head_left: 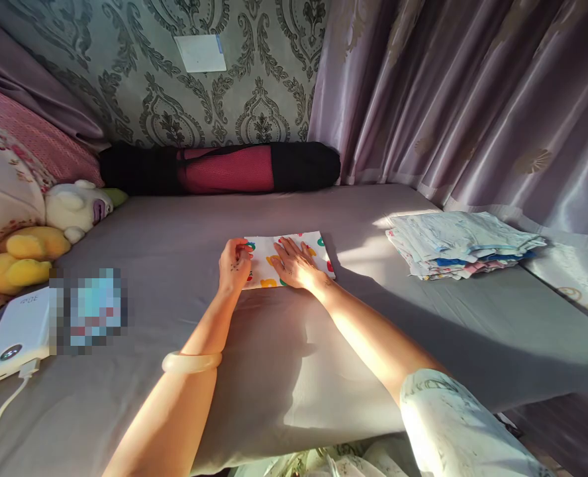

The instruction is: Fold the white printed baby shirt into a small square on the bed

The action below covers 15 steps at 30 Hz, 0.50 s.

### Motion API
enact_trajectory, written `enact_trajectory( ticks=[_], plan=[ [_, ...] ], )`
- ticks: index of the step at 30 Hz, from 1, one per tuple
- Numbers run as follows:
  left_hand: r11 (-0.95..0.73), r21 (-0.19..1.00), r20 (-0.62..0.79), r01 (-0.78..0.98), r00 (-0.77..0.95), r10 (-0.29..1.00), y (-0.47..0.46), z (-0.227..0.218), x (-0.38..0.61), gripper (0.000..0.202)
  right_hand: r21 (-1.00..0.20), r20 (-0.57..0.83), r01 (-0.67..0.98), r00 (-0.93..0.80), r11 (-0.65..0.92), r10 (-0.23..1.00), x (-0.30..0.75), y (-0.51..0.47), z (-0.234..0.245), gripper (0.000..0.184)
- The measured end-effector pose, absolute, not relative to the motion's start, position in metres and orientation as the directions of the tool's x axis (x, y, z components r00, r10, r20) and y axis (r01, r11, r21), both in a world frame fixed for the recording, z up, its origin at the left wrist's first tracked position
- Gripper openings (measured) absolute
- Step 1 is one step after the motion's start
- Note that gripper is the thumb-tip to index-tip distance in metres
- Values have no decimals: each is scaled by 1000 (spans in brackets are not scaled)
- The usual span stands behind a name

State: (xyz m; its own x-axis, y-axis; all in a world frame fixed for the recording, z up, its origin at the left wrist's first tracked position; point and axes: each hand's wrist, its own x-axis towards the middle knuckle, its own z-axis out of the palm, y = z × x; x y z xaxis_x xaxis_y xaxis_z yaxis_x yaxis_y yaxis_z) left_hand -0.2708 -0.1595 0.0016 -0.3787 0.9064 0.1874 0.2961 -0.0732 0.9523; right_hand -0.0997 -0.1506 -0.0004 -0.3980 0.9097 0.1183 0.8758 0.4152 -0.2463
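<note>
A folded white cloth (267, 270) with a colourful print of red, orange, yellow and green shapes lies flat on the grey bed sheet in front of me. My left hand (235, 264) is at the cloth's left edge, its fingers curled and closed on that side. Across the middle of the cloth my right hand (296, 264) rests palm down, with the fingers spread out. A pale bangle (192, 362) circles my left forearm.
To the right sits a stack of folded cloths (463, 245). A white power bank (18, 331) with a cable and a blurred-out item (95, 307) lie at left, near plush toys (78, 205). A black and red roll (224, 169) lies along the wall.
</note>
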Motion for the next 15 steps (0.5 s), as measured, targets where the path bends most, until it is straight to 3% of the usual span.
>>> enact_trajectory(
  ticks=[5, 9, 15],
  plan=[
    [-128, 899, 275, 420, -312, 909, -161, 2, -269, 26, -223, 147, 865, -425, 449, 893, -98, -145, 0, 54],
    [-161, 834, 328, 528, -238, 914, -158, -1, -268, 27, -219, 215, 892, -352, 396, 911, -90, -135, 2, 56],
    [-194, 768, 334, 611, -123, 934, -158, -5, -266, 29, -291, 120, 901, -300, 323, 946, -86, -131, -5, 62]
  ],
)
